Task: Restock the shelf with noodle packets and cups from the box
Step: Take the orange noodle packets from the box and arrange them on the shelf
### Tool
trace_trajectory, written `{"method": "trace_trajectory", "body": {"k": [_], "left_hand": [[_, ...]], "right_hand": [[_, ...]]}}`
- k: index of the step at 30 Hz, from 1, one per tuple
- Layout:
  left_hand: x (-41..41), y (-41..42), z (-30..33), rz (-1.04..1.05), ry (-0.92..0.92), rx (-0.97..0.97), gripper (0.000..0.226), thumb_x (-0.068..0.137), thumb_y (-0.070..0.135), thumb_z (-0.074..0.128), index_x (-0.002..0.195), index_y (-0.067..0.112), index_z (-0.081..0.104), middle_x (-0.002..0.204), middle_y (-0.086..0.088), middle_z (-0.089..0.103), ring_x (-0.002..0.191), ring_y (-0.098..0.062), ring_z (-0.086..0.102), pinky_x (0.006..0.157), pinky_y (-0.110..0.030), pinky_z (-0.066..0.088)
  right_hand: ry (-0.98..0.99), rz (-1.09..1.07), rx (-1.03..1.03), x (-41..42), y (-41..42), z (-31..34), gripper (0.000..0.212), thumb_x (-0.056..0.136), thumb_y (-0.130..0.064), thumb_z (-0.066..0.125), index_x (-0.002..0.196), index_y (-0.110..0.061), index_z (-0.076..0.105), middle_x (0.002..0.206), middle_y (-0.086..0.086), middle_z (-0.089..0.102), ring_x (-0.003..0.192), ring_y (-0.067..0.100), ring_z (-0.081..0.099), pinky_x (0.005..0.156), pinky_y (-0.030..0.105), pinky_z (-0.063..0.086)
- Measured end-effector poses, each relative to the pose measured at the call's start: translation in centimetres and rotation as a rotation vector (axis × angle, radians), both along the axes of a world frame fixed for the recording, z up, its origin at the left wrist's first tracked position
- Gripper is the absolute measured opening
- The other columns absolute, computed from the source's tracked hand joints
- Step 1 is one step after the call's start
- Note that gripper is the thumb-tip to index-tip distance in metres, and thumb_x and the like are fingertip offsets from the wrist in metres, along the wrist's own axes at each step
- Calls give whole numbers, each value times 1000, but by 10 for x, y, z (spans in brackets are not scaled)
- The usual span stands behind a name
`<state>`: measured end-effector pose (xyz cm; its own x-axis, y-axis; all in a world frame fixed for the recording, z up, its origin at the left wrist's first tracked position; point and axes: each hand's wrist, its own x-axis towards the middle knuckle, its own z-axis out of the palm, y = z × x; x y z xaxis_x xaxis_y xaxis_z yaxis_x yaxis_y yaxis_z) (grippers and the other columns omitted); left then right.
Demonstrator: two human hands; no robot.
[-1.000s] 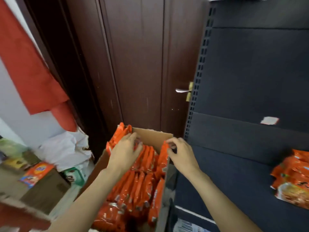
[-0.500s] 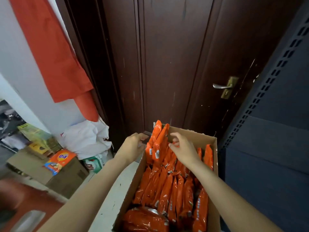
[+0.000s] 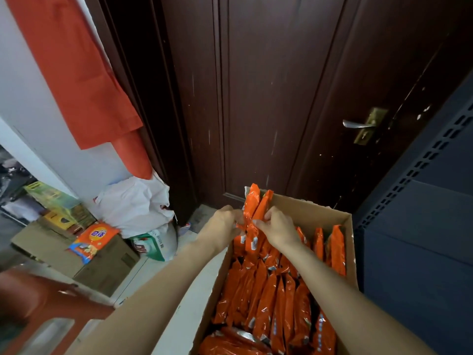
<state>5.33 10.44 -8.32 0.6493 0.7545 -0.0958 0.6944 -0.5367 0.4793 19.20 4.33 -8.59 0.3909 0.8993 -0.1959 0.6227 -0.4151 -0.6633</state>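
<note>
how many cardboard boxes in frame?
2. The open box of orange noodle packets under both hands, by the door; a closed box on the floor at left. More may be hidden behind clutter.

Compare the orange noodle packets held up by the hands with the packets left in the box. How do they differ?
1. The held packets rise above the cardboard box rim; the packed packets sit below it.
2. The left hand and right hand grip the held packets; nothing touches most of the packed packets.
Both are orange, glossy and stand on edge.
</note>
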Motion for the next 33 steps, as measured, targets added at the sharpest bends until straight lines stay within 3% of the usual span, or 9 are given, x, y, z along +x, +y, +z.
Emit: {"method": "trace_trajectory", "body": {"k": [5, 9, 11, 15, 19, 24, 26, 29, 33], "left_hand": [[0, 3, 7, -34, -141, 5, 8, 92, 6, 53, 87, 13, 54, 94, 0, 52, 89, -15, 57, 73, -14, 42], [6, 5, 20, -40, -307, -23, 7, 94, 10, 53, 88, 13, 55, 91, 4, 60, 85, -11, 62, 70, -13, 45], [15, 3, 31, -90, -412, -29, 9, 92, 8, 56, 85, 14, 55, 88, 11, 60, 80, -3, 59, 70, -13, 44], [48, -15, 55, -174, -537, -37, 7, 87, 9, 62, 83, 13, 59, 79, 8, 65, 72, -4, 62, 70, -17, 47], [90, -50, 80, -237, -626, -64, 12, 86, 11, 64, 80, 20, 59, 77, 13, 64, 74, 1, 61, 70, -6, 42], [149, -111, 101, -344, -716, -87, 12, 86, 10, 65, 81, 20, 61, 79, 15, 65, 80, 5, 61, 74, -7, 45], [176, -140, 107, -380, -734, -91, 11, 86, 9, 65, 81, 18, 62, 77, 16, 64, 80, 8, 60, 73, -4, 43], [222, -188, 110, -438, -725, -118, 13, 85, 9, 66, 79, 20, 61, 75, 16, 65, 76, 9, 61, 70, -5, 42], [289, -260, 104, -479, -677, -187, 11, 87, 10, 63, 81, 19, 62, 83, 7, 70, 82, -1, 65, 77, -19, 52]], "right_hand": [[-63, -73, -41, 2, 0, -10, 13, 93, -18, 57, 81, -12, 56, 81, 1, 59, 76, 15, 58, 74, 28, 49], [95, -208, 95, 13, -13, -3, 19, 94, -16, 54, 75, -18, 53, 80, 0, 61, 78, 17, 65, 69, 40, 59], [201, -302, 187, 20, -23, 11, 19, 95, -15, 53, 76, -16, 53, 86, 6, 63, 81, 20, 67, 63, 38, 60], [248, -434, 334, 42, -48, 44, 16, 95, -15, 53, 86, -3, 58, 90, 14, 65, 80, 20, 68, 57, 31, 59], [313, -511, 456, 68, -88, 74, 15, 95, -19, 52, 87, -8, 60, 90, 12, 67, 78, 17, 68, 60, 28, 58], [469, -388, 584, 107, -172, 106, 26, 92, -25, 57, 118, -20, 53, 105, -2, 69, 94, 7, 67, 69, 20, 56], [452, -337, 599, 128, -210, 111, 29, 89, -23, 61, 116, -21, 52, 107, -3, 68, 96, 8, 67, 71, 21, 55], [305, -343, 592, 171, -264, 110, 13, 87, -15, 65, 99, -16, 59, 98, -1, 68, 91, 13, 68, 73, 29, 57], [192, -434, 599, 234, -336, 104, 3, 88, -12, 64, 86, -14, 63, 80, -2, 69, 78, 11, 68, 64, 30, 58]]}}
